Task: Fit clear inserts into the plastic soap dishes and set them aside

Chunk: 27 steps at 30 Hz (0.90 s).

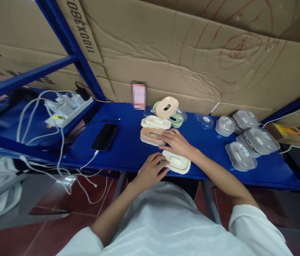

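My left hand (152,170) has its fingers bent around the left end of a cream plastic dish (181,164), shaped like a soap dish, at the table's front edge. Just above, my right hand (175,143) grips the right end of a peach plastic dish (150,136), covering part of it. Behind these lies another cream dish (156,122). Farther back, a lighter peach dish (167,107) with an oval slot rests tilted over green dishes (176,120). Clear lids partly show around them.
Several dishes with clear lids (241,156) stand at the right, near a loose clear lid (203,121). A black phone (105,137) on a white cable lies left. Another phone (139,95) leans against the cardboard. A power strip (70,108) with tangled cables is far left.
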{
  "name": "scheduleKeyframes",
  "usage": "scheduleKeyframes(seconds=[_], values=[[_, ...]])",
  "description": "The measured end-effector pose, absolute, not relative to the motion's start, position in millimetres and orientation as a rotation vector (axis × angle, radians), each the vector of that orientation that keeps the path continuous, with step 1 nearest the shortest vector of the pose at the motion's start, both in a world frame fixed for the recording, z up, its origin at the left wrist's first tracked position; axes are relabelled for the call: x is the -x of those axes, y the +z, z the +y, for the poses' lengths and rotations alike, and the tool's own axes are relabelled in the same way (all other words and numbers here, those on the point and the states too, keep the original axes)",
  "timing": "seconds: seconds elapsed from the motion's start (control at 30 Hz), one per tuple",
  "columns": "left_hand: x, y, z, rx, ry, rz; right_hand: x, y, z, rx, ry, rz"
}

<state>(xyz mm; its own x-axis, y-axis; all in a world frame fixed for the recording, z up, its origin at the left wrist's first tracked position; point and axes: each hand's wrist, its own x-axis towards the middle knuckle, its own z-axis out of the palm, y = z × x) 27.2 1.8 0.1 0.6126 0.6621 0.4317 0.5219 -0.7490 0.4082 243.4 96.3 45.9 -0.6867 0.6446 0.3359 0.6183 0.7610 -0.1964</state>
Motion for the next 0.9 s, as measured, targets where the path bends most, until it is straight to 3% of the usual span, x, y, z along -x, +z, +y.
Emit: scheduleKeyframes(seconds=[0.3,0.57,0.9], values=[[-25,-17,1,-2.547,0.833,1.017,-284,83,43,1.179,0.17,-2.343],[-27,-7,0,-2.541,0.939,1.063,-316,28,-48,1.217,0.165,-2.376],[-26,-1,3,-2.554,0.862,0.995,-304,20,-49,1.19,-0.021,-2.335]])
